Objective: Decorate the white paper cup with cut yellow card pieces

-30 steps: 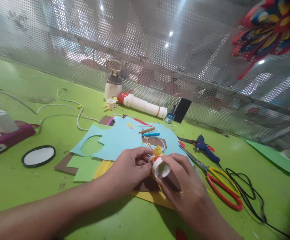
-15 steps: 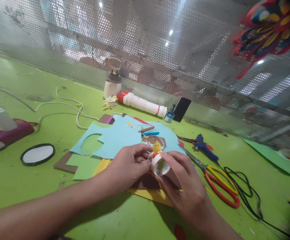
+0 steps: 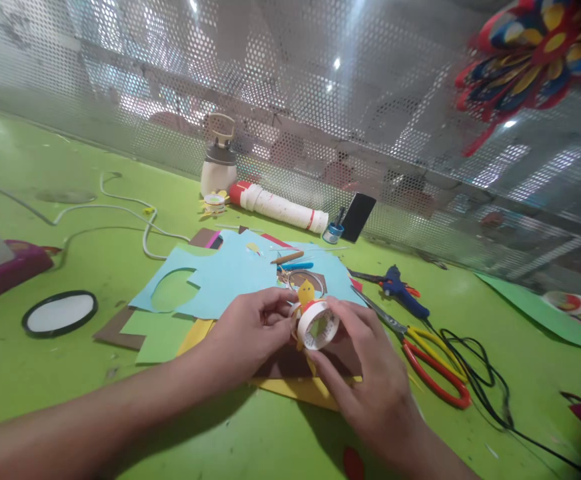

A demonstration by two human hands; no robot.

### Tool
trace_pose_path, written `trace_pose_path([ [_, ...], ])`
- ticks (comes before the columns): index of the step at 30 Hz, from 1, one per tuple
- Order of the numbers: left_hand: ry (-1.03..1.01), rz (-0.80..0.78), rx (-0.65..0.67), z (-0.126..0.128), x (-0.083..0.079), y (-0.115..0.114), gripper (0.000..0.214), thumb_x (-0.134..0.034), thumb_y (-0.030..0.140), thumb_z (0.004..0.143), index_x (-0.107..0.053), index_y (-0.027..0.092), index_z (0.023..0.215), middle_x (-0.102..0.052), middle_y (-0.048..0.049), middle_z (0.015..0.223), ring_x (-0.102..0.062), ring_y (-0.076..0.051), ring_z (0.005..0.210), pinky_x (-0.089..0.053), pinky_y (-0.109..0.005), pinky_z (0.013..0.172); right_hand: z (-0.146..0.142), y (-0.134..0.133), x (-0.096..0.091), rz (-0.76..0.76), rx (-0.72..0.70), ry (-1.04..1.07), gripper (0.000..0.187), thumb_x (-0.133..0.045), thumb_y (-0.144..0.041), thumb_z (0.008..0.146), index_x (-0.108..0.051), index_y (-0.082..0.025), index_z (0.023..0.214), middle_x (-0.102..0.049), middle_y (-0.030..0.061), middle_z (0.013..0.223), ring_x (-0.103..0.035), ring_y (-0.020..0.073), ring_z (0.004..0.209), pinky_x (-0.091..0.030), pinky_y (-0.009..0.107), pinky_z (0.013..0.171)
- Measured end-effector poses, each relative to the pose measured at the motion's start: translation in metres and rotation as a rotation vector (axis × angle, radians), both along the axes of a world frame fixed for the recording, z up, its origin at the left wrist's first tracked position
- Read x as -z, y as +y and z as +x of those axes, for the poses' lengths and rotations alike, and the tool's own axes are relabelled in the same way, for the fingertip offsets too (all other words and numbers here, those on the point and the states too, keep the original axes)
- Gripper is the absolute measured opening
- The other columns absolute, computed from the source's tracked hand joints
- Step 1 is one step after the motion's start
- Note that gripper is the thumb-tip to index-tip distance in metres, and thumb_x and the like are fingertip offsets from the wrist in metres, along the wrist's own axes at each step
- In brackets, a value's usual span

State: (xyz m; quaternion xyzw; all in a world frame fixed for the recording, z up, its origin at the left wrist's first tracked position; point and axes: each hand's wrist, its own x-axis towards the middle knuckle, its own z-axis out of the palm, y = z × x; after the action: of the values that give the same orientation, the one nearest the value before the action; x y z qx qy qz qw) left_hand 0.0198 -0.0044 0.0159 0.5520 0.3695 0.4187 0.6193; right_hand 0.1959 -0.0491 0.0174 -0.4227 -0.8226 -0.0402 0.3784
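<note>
Between my hands is a white cardboard ring (image 3: pixel 319 325) with a yellow paper head with dots for eyes (image 3: pixel 307 291) and yellow paper bits on it. Its open end is tilted toward me. My left hand (image 3: pixel 256 328) is closed on the ring's left side, fingertips pinched there. My right hand (image 3: pixel 370 360) grips the right side, thumb below and fingers on top. Underneath lie sheets of blue paper (image 3: pixel 225 273), brown paper (image 3: pixel 283 363) and yellow paper (image 3: pixel 300 392). A similar small ring craft (image 3: pixel 215 203) stands farther back.
Right of my hands lie scissors (image 3: pixel 435 370) and a blue glue gun (image 3: pixel 404 293) with a black cord. Behind are a white tube roll (image 3: pixel 280 208), a jug (image 3: pixel 219 170), a small blue jar (image 3: pixel 333 231) and a phone (image 3: pixel 359 217). A black-rimmed disc (image 3: pixel 60 313) lies left.
The ring has turned slightly, so more of its outer side and the yellow head show. Both hands stay on it. The whole view has shifted a little.
</note>
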Motion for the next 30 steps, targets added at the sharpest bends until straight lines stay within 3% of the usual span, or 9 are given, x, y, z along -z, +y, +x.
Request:
trace_pose_path([
  [8,-0.088,-0.129,-0.017,0.002,-0.0024,-0.0016,0.029,-0.07,0.029,0.068,-0.063,0.014,0.092,-0.068,-0.0038,0.079,-0.062,-0.015,0.068,-0.048,-0.03,0.07,-0.0008,0.0006,-0.0019,-0.026,0.025,-0.014,0.048,-0.06,-0.016,0.085,-0.046,-0.016,0.131,-0.052,0.0113,0.112,-0.056,0.0203,0.103,-0.049,0.034,0.087],
  [20,0.017,-0.07,-0.032,0.0009,0.003,-0.0009,0.029,-0.065,0.03,0.075,-0.063,0.014,0.098,-0.067,-0.0057,0.087,-0.063,-0.015,0.07,-0.048,-0.029,0.067,0.0019,-0.0019,0.0021,0.087,0.175,-0.086,0.046,-0.066,-0.036,0.081,-0.051,-0.015,0.119,-0.067,0.0104,0.095,-0.063,0.0229,0.08,-0.05,0.035,0.066],
  [30,-0.094,-0.144,0.054,0.0054,0.0061,-0.0075,0.026,-0.064,0.031,0.077,-0.061,0.014,0.096,-0.065,-0.0055,0.086,-0.06,-0.013,0.064,-0.048,-0.026,0.059,-0.0016,-0.0033,0.0021,0.022,0.223,-0.059,0.042,-0.066,-0.042,0.08,-0.057,-0.014,0.109,-0.069,0.0068,0.083,-0.065,0.021,0.072,-0.051,0.033,0.066],
])
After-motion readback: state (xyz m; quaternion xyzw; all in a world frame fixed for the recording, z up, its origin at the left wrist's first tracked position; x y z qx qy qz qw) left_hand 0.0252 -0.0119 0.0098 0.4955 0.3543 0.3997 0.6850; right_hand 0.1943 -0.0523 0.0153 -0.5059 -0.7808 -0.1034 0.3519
